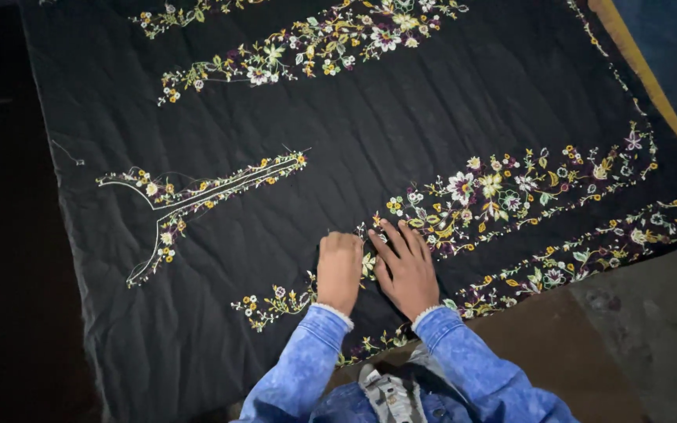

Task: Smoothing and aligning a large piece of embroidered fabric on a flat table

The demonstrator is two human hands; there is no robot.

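1. My left hand (339,270) is curled, knuckles down, on the black embroidered cloth (401,125); my right hand (407,268) lies flat, fingers spread — neither visibly grips anything.
2. Risk, I judge: pressing could snag loose threads or pucker the stitching.
3. The cloth lies spread and slightly rippled on the floor (636,345) — floral bands (503,192) in white, yellow, purple.

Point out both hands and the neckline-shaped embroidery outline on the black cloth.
left hand (339,270), head view: back of the curled hand, on the cloth.
right hand (407,270), head view: back of the hand, fingers spread flat.
neckline embroidery outline (168,210), head view: junction where the pale stitched lines meet.
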